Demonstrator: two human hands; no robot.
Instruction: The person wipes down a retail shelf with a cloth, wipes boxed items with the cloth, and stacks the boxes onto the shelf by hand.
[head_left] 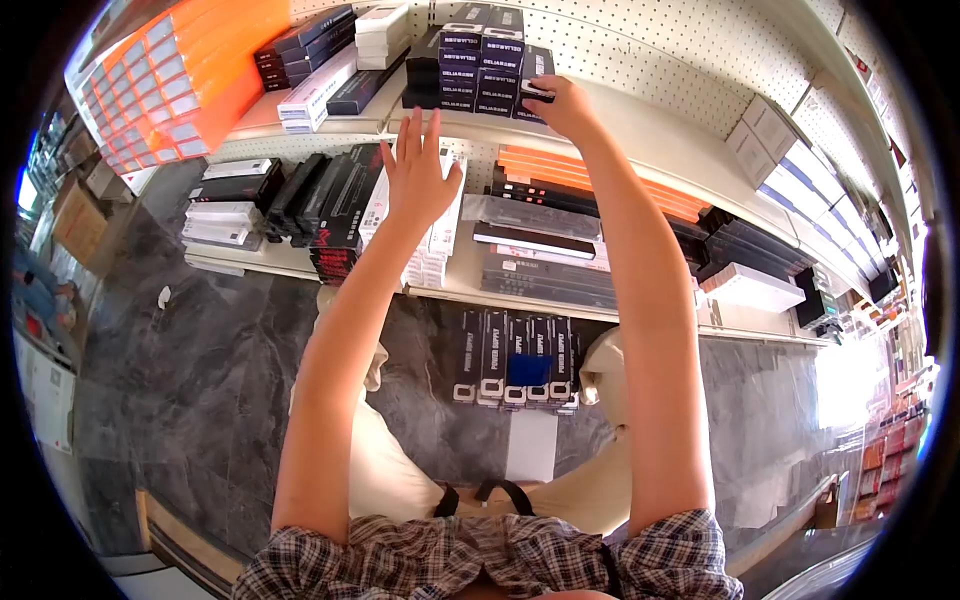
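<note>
Dark boxes with purple, lettered ends point(480, 75) stand in stacks on the upper shelf. At the right-hand stack, my right hand point(565, 108) has its fingers closed on a small dark box point(537, 93), which rests at or against the stack's front. My left hand point(418, 175) is raised in front of the shelf edge, fingers spread, holding nothing. Just above its fingertips is a black box point(423, 70) beside the stacks.
Orange boxes point(165, 80) fill the upper shelf's left end, near white boxes point(318, 88). The lower shelf point(450, 292) carries black, white and orange-edged boxes. Between my knees, boxes marked POWER SUPPLY point(515, 345) stand on the dark floor point(200, 380). White-faced boxes point(760, 140) sit at right.
</note>
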